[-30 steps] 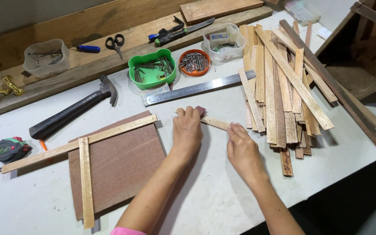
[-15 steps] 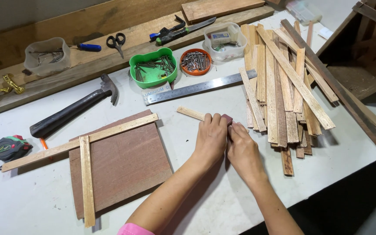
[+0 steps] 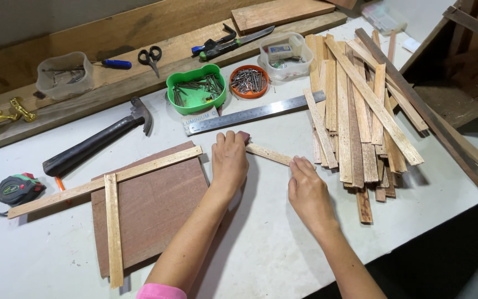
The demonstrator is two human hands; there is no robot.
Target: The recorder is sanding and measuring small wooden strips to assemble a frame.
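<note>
Since half a second ago your left hand [image 3: 229, 160] has slid back left along the short wooden strip [image 3: 269, 154], away from your right hand [image 3: 307, 191]; the two hands were touching then and now sit apart.

Strip position: flat on the white desk [image 3: 261, 243], running from under your left fingers down-right to your right fingertips, just below the steel ruler [image 3: 253, 114].

Grip, left: palm down, fingers flat over the strip's upper end; pressing, not closed round it. A small dark reddish block [image 3: 244, 135] shows at the fingertips; what it is cannot be made out.

Grip, right: fingers extended, tips on the strip's lower end; the underside of the hand is hidden, so whether anything is pinched cannot be told.

Hidden or cut off: the strip's left end lies under your hand. Both forearms run out of the bottom edge; a pink sleeve [image 3: 161, 291] shows there.

Surroundings: brown board [image 3: 156, 216] to the left with two pale slats [image 3: 112, 227] laid on it in a T. Hammer [image 3: 98, 143] and tape measure [image 3: 17, 189] further left. Green tub [image 3: 196, 88] and orange dish [image 3: 249, 81] of nails behind the ruler. Scissors [image 3: 150, 57] on the back plank. Heap of wooden slats [image 3: 360, 111] just right of your right hand, close to the strip's lower end.
</note>
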